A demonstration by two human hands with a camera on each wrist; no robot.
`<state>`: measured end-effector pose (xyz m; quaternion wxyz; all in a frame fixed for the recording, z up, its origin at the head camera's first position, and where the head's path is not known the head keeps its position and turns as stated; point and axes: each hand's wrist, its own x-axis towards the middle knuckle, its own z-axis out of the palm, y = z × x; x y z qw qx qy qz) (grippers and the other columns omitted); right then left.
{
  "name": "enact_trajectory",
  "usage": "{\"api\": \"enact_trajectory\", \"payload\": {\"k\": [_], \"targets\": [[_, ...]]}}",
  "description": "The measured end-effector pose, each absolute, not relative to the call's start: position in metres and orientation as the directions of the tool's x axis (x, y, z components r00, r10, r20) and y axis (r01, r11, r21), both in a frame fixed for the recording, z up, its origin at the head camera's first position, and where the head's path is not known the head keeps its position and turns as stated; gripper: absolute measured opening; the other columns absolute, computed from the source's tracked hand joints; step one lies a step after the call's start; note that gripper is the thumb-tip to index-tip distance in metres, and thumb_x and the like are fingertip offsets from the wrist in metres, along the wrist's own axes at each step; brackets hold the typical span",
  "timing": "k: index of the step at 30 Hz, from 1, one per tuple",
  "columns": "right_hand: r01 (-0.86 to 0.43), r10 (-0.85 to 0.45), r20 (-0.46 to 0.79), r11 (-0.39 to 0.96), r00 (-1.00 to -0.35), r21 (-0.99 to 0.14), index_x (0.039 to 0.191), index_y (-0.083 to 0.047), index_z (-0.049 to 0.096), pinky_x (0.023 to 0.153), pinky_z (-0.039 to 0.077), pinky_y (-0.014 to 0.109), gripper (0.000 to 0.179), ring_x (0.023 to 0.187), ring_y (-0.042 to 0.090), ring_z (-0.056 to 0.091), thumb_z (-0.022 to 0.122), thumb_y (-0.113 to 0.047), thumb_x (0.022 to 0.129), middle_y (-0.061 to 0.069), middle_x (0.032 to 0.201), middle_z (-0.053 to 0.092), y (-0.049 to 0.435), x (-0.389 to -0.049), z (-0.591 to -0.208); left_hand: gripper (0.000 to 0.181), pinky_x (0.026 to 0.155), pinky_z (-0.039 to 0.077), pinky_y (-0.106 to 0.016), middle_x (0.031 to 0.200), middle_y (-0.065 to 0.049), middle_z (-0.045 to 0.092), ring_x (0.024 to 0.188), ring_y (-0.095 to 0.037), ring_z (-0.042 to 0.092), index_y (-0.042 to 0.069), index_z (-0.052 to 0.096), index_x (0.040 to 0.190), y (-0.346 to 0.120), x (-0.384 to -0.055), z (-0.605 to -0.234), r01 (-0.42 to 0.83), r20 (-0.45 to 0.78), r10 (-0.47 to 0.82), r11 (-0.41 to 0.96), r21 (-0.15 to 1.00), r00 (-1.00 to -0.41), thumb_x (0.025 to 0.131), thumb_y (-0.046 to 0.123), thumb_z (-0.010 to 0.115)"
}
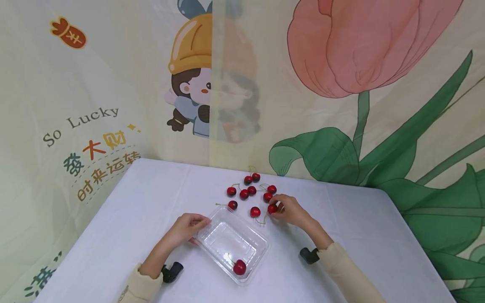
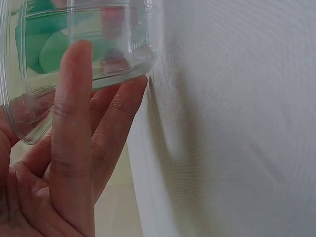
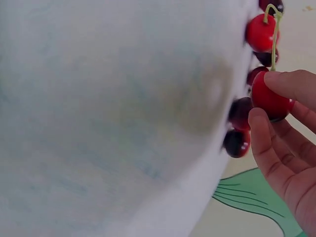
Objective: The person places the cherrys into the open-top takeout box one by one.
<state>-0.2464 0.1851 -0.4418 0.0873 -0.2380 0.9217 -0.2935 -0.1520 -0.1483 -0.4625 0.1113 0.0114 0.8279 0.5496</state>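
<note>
My left hand (image 1: 188,227) grips the left rim of a clear plastic tray (image 1: 259,240), with fingers underneath its edge in the left wrist view. One red cherry (image 1: 239,267) lies in the tray's near corner. Beyond the tray's right side, my right hand (image 1: 291,210) pinches another cherry (image 3: 270,97) between thumb and fingers. That held cherry shows a green stem in the right wrist view, joined at its top to the stem of a neighbouring cherry (image 3: 261,32).
Several loose cherries (image 1: 244,194) lie in a scattered group on the white table (image 1: 163,189), just past the tray. One cherry (image 1: 233,205) sits right by the tray's far corner. A printed curtain (image 1: 242,155) hangs behind the table's far edge.
</note>
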Motion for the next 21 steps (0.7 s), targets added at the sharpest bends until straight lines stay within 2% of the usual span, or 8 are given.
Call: {"api": "enact_trajectory", "payload": {"k": [7, 15, 21], "targets": [[-0.456, -0.506, 0.097, 0.656, -0.857, -0.601, 0.106, 0.000, 0.064, 0.066, 0.055, 0.021, 0.031, 0.080, 0.021, 0.061, 0.077, 0.004, 0.079, 0.010, 0.100, 0.064, 0.189, -0.236, -0.424, 0.034, 0.051, 0.058, -0.032, 0.100, -0.016, 0.070, 0.059, -0.017, 0.061, -0.008, 0.065, 0.114, -0.149, -0.150, -0.464, -0.083, -0.158, 0.163, 0.389, 0.917, -0.974, 0.096, 0.020, 0.062], [-0.506, -0.508, 0.174, 0.645, -0.844, -0.572, 0.108, 0.000, 0.064, 0.069, 0.059, 0.028, 0.033, 0.081, 0.021, 0.062, 0.079, 0.002, 0.078, 0.011, 0.103, 0.064, 0.187, -0.225, -0.406, 0.034, 0.052, 0.058, -0.032, 0.101, -0.017, 0.070, 0.059, -0.018, 0.061, -0.008, 0.064, 0.115, -0.151, -0.150, -0.467, -0.075, -0.150, 0.168, 0.387, 0.919, -0.974, 0.097, 0.020, 0.062], [-0.563, -0.543, 0.225, 0.604, -0.809, -0.564, 0.110, -0.001, 0.063, 0.072, 0.060, 0.031, 0.035, 0.084, 0.023, 0.064, 0.079, 0.001, 0.078, 0.012, 0.105, 0.065, 0.183, -0.216, -0.394, 0.033, 0.052, 0.058, -0.033, 0.103, -0.018, 0.069, 0.059, -0.018, 0.062, -0.008, 0.064, 0.116, -0.149, -0.152, -0.466, -0.087, -0.159, 0.156, 0.390, 0.917, -0.975, 0.097, 0.019, 0.061]]}}
